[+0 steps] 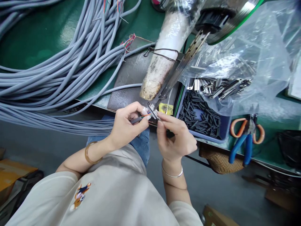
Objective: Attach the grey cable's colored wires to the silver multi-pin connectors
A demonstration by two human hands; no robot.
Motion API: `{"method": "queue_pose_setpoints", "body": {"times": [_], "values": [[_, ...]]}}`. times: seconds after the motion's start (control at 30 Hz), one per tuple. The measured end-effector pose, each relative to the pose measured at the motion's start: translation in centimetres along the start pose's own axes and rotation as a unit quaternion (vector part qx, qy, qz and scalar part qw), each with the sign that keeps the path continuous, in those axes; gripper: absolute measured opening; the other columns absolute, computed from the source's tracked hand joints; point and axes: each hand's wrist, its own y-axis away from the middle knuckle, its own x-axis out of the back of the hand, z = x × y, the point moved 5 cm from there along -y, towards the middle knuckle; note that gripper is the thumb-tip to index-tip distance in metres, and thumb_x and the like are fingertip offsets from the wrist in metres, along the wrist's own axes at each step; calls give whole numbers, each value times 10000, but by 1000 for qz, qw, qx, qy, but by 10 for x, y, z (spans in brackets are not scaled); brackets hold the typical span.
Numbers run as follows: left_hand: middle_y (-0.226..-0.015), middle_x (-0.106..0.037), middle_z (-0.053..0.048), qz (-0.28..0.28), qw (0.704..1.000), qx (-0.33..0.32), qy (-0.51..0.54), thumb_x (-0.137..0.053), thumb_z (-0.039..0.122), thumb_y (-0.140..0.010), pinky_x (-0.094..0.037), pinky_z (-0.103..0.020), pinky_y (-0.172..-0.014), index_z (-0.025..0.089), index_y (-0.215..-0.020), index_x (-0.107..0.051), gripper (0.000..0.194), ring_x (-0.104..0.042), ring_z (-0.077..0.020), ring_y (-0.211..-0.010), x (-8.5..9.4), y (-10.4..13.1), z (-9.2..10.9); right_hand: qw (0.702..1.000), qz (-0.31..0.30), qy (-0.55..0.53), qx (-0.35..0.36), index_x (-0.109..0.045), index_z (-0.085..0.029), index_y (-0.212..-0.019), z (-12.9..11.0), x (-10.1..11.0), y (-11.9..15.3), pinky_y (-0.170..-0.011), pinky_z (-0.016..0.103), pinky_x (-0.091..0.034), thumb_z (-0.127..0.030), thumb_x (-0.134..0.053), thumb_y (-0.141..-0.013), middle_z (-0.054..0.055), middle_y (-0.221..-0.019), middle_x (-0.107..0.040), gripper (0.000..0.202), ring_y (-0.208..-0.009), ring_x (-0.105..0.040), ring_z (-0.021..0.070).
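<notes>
2 hands pinch closed: left fingers [144,110] on colored wires [144,116], right fingers [161,121] on a metal connector [152,111].

The nozzle [154,75] and iron [175,72] block the way ahead; cables [70,72] crowd the left, the tray [219,139] the right. Bare counter [277,147] shows right of the pliers [248,135].

At the right of the frame, pliers with blue handles [247,145] lie over a pair of orange-handled scissors [259,134] on a green tabletop [265,150]. Right of them sits a black item [291,147], too dark to identify. A brown, woven-patterned object [223,160] shows below the table edge. A cardboard box [217,217] stands at the bottom right, and an orange-topped box [17,172] at the lower left, above grey floor [211,188].
</notes>
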Motion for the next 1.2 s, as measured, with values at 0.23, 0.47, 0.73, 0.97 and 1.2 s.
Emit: {"method": "queue_pose_setpoints", "body": {"times": [0.23,0.47,0.73,0.97,1.2], "values": [[-654,-600,44,-85,982,117,124,-802,166,-720,-321,-137,-397,148,-788,-619,196,-394,-8,-435,-1,3,-7,974,213,-76,-31,-655,-315,-1224,8,36,9,-420,268,-510,-167,-627,-963,-75,-675,-681,301,-425,-598,116],[-756,-665,31,-120,970,122,171,-764,162,-759,-404,-117,-403,168,-911,-575,243,-476,-3,-424,2,8,-7,996,54,-49,-46,-712,-205,-1007,-5,12,5,-788,304,-671,-56,-759,-846,21,-950,-814,224,-867,-798,180],[-830,-659,-4,-149,967,56,200,-733,68,-759,-511,-131,-527,146,-805,-631,136,-579,-33,-566,6,16,-5,993,32,-86,-76,-660,-216,-907,-5,2,7,-763,297,-644,-54,-739,-848,18,-970,-800,190,-874,-778,159],[-733,-633,15,-189,941,90,265,-780,133,-749,-473,-126,-464,150,-755,-616,165,-562,-36,-501,7,16,-19,998,31,-45,-34,-670,-217,-941,-16,4,10,-750,279,-638,-43,-781,-818,20,-974,-816,241,-845,-783,152],[-765,-675,-6,-174,944,109,256,-865,270,-745,-484,-144,-457,147,-789,-628,270,-577,-43,-497,10,15,-19,997,45,-46,-37,-685,-210,-952,-17,3,9,-766,270,-639,-27,-785,-808,19,-982,-819,254,-855,-787,150]]}}
